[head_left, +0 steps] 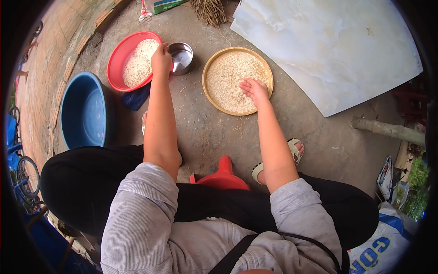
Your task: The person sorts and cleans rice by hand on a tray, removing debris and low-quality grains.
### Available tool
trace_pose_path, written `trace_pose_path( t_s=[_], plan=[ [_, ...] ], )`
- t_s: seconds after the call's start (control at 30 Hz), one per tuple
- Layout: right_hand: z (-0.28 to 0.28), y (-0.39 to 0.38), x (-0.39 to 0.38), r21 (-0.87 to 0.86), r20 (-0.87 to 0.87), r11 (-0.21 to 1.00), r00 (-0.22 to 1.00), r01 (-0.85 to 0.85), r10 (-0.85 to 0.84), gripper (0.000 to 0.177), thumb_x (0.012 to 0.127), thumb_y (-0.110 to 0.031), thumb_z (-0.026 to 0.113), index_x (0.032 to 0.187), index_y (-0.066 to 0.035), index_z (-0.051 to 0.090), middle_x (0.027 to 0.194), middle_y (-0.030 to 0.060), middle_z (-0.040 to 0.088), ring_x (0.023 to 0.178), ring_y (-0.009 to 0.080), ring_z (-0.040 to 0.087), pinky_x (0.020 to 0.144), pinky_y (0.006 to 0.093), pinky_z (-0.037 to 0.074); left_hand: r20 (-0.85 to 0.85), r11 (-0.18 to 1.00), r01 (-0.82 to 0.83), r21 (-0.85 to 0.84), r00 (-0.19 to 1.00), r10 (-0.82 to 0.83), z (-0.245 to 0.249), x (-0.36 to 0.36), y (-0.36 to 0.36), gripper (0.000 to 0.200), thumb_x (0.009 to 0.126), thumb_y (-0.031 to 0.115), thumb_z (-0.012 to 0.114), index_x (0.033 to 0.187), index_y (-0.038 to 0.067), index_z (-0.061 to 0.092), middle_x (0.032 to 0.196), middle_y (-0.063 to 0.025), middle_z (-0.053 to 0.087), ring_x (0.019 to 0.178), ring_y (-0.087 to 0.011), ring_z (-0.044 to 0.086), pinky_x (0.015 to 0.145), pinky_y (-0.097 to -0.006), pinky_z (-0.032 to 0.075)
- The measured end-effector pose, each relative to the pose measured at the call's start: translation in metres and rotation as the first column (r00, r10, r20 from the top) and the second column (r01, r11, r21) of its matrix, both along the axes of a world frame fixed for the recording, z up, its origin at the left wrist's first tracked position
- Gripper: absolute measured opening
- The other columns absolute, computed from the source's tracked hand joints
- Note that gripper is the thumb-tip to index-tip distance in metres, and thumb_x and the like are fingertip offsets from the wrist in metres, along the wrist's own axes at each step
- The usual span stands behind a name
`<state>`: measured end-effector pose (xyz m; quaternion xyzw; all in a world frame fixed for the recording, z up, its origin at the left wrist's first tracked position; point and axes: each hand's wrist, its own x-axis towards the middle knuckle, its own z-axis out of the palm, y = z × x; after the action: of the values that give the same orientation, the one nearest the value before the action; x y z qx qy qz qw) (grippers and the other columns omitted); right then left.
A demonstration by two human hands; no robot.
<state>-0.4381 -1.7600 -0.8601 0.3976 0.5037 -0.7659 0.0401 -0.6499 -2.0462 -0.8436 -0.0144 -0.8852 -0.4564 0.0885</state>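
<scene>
My left hand (160,59) is closed at the right rim of a red basin (112,64), which holds a heap of pale rice grains (141,61). Close against its fingers stands a round metal pot (182,54); what the hand grips is hidden behind its back. My right hand (255,90) lies over the right part of a round tan-rimmed tray (205,89) spread with rice (230,77). Its fingers are stretched out to the left, low over the grains and apparently touching them.
A blue tub (93,112) stands at the left, near a dark blue cloth (135,98). Between my legs is a red plastic stool (223,178). A large pale sheet (328,50) covers the upper right, above a wooden pole (388,129). Loose grains dot the concrete. A broom (208,11) lies at the top.
</scene>
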Motion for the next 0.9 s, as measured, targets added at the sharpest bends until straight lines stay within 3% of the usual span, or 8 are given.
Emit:
trace_pose_path(
  t_s=[0.13, 0.23, 0.27, 0.4, 0.47, 0.53, 0.6, 0.9],
  plan=[
    [-0.005, 0.003, 0.002, -0.041, -0.035, 0.999, 0.999, 0.010, -0.012, 0.023, 0.091, -0.013, 0.053, 0.106, 0.004, 0.060, 0.094, 0.0156, 0.067, 0.086, 0.0226, 0.067, 0.070, 0.0286, 0.055, 0.046, 0.977, -0.194, 0.088, 0.981, 0.190, 0.051, 0.031, 0.024, 0.018, 0.089, 0.012, 0.053, 0.101, 0.005, 0.065, 0.081, -0.0133, 0.069, 0.075, -0.0261, 0.068, 0.066, -0.0332, 0.051],
    [-0.009, 0.013, -0.001, -0.140, -0.053, 0.988, 0.995, 0.070, -0.078, 0.021, 0.089, -0.009, 0.057, 0.105, 0.004, 0.061, 0.089, 0.0131, 0.067, 0.080, 0.0189, 0.066, 0.067, 0.0262, 0.053, -0.351, 0.995, 0.013, 0.096, 0.936, 0.022, 0.045, 0.043, 0.060, 0.012, 0.086, 0.012, 0.059, 0.093, 0.004, 0.066, 0.069, -0.0124, 0.065, 0.061, -0.0231, 0.065, 0.056, -0.0323, 0.048],
    [-0.009, 0.019, -0.001, -0.139, -0.050, 0.987, 0.995, 0.078, -0.086, 0.021, 0.089, -0.009, 0.057, 0.105, 0.004, 0.061, 0.089, 0.0131, 0.067, 0.080, 0.0189, 0.066, 0.067, 0.0262, 0.053, -0.169, 0.998, 0.066, 0.022, 0.984, -0.061, 0.041, 0.055, 0.076, 0.012, 0.086, 0.013, 0.060, 0.094, 0.006, 0.066, 0.071, -0.0147, 0.065, 0.063, -0.0252, 0.065, 0.057, -0.0332, 0.048],
    [0.013, 0.042, -0.006, 0.009, -0.063, 0.993, 0.991, 0.120, -0.119, 0.016, 0.086, -0.006, 0.061, 0.099, 0.002, 0.063, 0.084, 0.0095, 0.067, 0.072, 0.0132, 0.063, 0.060, 0.0228, 0.048, -0.051, 0.825, 0.544, -0.156, 0.829, -0.557, 0.020, 0.112, 0.126, 0.015, 0.084, 0.016, 0.059, 0.098, 0.013, 0.065, 0.087, -0.0099, 0.066, 0.083, -0.0289, 0.063, 0.072, -0.0382, 0.051],
    [0.020, 0.050, -0.007, 0.304, -0.066, 0.951, 0.997, 0.059, -0.041, 0.016, 0.083, -0.007, 0.064, 0.095, 0.003, 0.064, 0.083, 0.0086, 0.068, 0.071, 0.0132, 0.063, 0.060, 0.0227, 0.049, -0.021, 0.713, 0.655, -0.250, 0.733, -0.680, -0.007, 0.133, 0.136, 0.017, 0.084, 0.015, 0.058, 0.099, 0.012, 0.065, 0.100, -0.0058, 0.066, 0.100, -0.0254, 0.060, 0.083, -0.0372, 0.050],
    [0.017, 0.052, -0.006, 0.423, -0.090, 0.905, 0.996, 0.043, -0.006, 0.014, 0.080, -0.008, 0.066, 0.091, 0.000, 0.067, 0.080, 0.0074, 0.068, 0.069, 0.0139, 0.064, 0.061, 0.0243, 0.049, -0.109, 0.686, 0.683, -0.252, 0.684, -0.721, -0.027, 0.149, 0.138, 0.023, 0.085, 0.010, 0.059, 0.106, 0.009, 0.064, 0.114, -0.0086, 0.063, 0.112, -0.0270, 0.056, 0.093, -0.0363, 0.046],
    [0.017, 0.046, 0.000, 0.757, 0.018, 0.648, 0.994, -0.086, 0.110, 0.012, 0.080, -0.009, 0.067, 0.089, -0.001, 0.069, 0.078, 0.0053, 0.068, 0.067, 0.0108, 0.062, 0.061, 0.0233, 0.049, -0.116, 0.683, 0.679, -0.269, 0.681, -0.723, -0.037, 0.156, 0.136, 0.025, 0.085, 0.010, 0.058, 0.109, 0.009, 0.064, 0.119, -0.0083, 0.061, 0.116, -0.0271, 0.053, 0.097, -0.0361, 0.044],
    [-0.009, 0.019, 0.006, 0.924, -0.075, 0.381, 0.974, -0.013, 0.214, 0.008, 0.078, -0.007, 0.066, 0.083, -0.001, 0.066, 0.083, 0.0114, 0.064, 0.073, 0.0245, 0.064, 0.068, 0.0323, 0.051, -0.106, 0.728, 0.660, -0.184, 0.723, -0.683, -0.042, 0.157, 0.138, 0.027, 0.083, 0.006, 0.059, 0.109, 0.011, 0.067, 0.123, -0.0071, 0.059, 0.121, -0.0253, 0.050, 0.100, -0.0350, 0.043]
  ],
)
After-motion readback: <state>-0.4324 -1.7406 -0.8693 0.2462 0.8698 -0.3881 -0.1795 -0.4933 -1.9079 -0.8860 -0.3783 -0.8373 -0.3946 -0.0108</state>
